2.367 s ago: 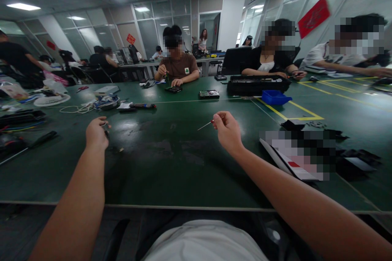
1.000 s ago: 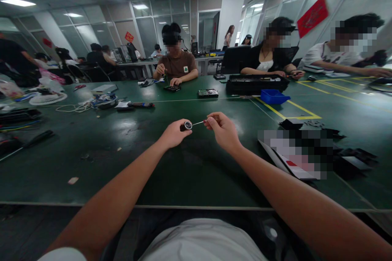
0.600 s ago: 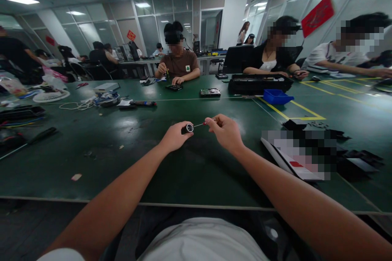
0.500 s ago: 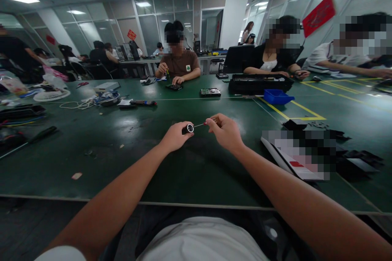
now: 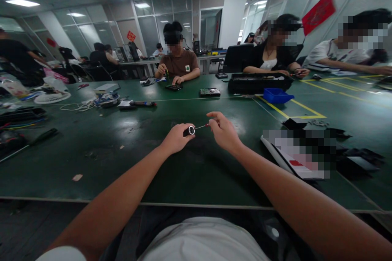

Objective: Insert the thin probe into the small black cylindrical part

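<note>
Black cylinder (image 5: pixel 186 131) with a silver-ringed end: grasped in the left hand (image 5: pixel 177 138) over the green table (image 5: pixel 190 181). Right hand (image 5: pixel 226 132) pinches a thin screwdriver (image 5: pixel 201 127), shaft aimed at that ringed end; whether the tip touches, I cannot tell. Blue tray (image 5: pixel 277 96) sits well apart, farther across the table.

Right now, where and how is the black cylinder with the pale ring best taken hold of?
Grip the black cylinder around its side, probably from the left, as the left hand does: its round shape suits a curled hold, leaving the pale-ringed end uncovered beside the thin metal tool in the right hand.
</note>
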`<state>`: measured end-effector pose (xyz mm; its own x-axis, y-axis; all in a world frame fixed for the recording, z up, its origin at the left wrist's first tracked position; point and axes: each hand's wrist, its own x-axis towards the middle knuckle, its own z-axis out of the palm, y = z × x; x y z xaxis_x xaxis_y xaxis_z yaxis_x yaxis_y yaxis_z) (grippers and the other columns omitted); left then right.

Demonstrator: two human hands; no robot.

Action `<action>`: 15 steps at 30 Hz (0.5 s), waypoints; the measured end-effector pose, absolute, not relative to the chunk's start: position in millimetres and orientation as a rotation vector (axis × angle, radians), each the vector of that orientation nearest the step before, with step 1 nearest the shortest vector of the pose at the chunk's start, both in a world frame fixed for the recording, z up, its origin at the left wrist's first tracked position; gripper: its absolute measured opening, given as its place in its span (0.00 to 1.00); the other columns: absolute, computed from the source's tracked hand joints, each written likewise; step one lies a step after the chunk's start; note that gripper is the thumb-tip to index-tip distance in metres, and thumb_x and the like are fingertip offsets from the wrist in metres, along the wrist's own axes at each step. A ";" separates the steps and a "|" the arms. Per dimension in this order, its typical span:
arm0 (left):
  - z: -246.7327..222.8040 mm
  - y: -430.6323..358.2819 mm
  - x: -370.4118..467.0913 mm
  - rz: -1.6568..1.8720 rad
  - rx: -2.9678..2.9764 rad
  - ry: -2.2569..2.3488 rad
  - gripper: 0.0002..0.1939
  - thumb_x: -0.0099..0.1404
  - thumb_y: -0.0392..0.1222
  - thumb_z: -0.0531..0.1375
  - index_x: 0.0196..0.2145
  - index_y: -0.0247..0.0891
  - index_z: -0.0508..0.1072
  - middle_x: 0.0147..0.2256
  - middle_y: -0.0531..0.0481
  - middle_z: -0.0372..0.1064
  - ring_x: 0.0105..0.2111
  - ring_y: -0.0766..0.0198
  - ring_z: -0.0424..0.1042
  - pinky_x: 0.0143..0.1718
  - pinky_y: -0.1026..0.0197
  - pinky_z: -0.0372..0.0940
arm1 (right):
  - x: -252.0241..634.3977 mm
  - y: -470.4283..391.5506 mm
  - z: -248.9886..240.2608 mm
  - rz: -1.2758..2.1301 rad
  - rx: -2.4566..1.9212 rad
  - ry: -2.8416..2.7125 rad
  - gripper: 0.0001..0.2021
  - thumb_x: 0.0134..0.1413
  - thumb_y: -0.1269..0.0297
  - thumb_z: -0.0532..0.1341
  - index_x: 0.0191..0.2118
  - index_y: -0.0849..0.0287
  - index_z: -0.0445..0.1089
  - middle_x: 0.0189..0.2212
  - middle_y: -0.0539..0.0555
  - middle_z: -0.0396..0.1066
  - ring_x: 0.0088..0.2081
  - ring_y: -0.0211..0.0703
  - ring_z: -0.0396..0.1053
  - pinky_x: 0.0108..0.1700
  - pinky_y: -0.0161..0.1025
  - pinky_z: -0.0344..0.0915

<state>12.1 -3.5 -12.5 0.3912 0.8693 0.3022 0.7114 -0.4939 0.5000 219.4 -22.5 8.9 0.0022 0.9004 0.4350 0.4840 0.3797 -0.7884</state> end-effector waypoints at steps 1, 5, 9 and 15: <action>-12.5 -3.6 12.2 0.775 2.364 1.390 0.17 0.63 0.41 0.64 0.51 0.42 0.75 0.48 0.45 0.75 0.48 0.52 0.72 0.53 0.50 0.63 | 219.6 -22.2 8.5 0.550 -1.247 -1.632 0.14 0.62 0.60 0.53 0.48 0.54 0.70 0.26 0.49 0.72 0.30 0.45 0.70 0.35 0.42 0.63; -11.8 -4.9 13.3 0.764 2.376 1.399 0.18 0.63 0.41 0.64 0.51 0.41 0.76 0.47 0.44 0.75 0.47 0.51 0.72 0.52 0.50 0.64 | 220.5 -21.4 6.8 0.564 -1.254 -1.641 0.15 0.65 0.54 0.50 0.41 0.53 0.71 0.27 0.50 0.72 0.30 0.45 0.70 0.35 0.43 0.64; -10.4 -5.3 14.1 0.755 2.368 1.414 0.18 0.63 0.41 0.64 0.51 0.40 0.76 0.47 0.44 0.75 0.47 0.50 0.72 0.52 0.49 0.63 | 219.1 -20.4 4.3 0.579 -1.244 -1.580 0.12 0.62 0.58 0.53 0.47 0.53 0.67 0.29 0.50 0.72 0.30 0.45 0.69 0.36 0.43 0.64; -9.9 -4.5 13.4 0.818 2.332 1.394 0.18 0.64 0.42 0.63 0.52 0.42 0.75 0.48 0.45 0.75 0.49 0.52 0.72 0.54 0.50 0.63 | 214.2 -15.2 1.7 0.896 -1.060 -1.299 0.10 0.58 0.55 0.59 0.36 0.56 0.68 0.30 0.53 0.72 0.32 0.44 0.71 0.41 0.45 0.69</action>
